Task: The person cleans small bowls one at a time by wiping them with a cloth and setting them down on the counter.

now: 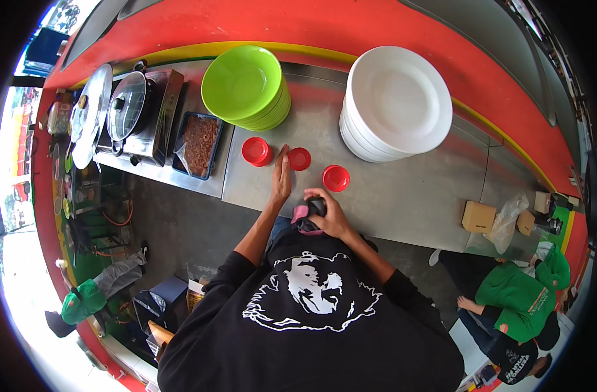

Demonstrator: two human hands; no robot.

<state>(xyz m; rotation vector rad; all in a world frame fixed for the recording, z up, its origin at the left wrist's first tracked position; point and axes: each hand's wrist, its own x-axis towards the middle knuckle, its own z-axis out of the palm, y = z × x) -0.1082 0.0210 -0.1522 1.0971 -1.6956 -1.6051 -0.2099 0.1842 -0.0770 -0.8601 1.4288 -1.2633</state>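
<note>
My left hand point(282, 174) is flat and on edge over the steel counter, its fingers straight, between a red bowl point(257, 151) at its left and another small red bowl point(300, 159) that it seems to touch at its right. A third red bowl point(336, 178) stands farther right. Close to my body, at the counter's near edge, my right hand point(331, 214) is closed around a black and pink cloth point(308, 215). Beyond the red bowls rise a stack of green bowls point(244, 88) and a stack of large white bowls point(396, 100).
At left, a blue tray of brown crumbly food point(199, 144) lies beside a stove point(167, 115) with a glass-lidded pot point(127, 106). Cardboard boxes point(478, 217) and a plastic bag point(506, 225) lie at right. People in green tops point(516, 299) are at both sides.
</note>
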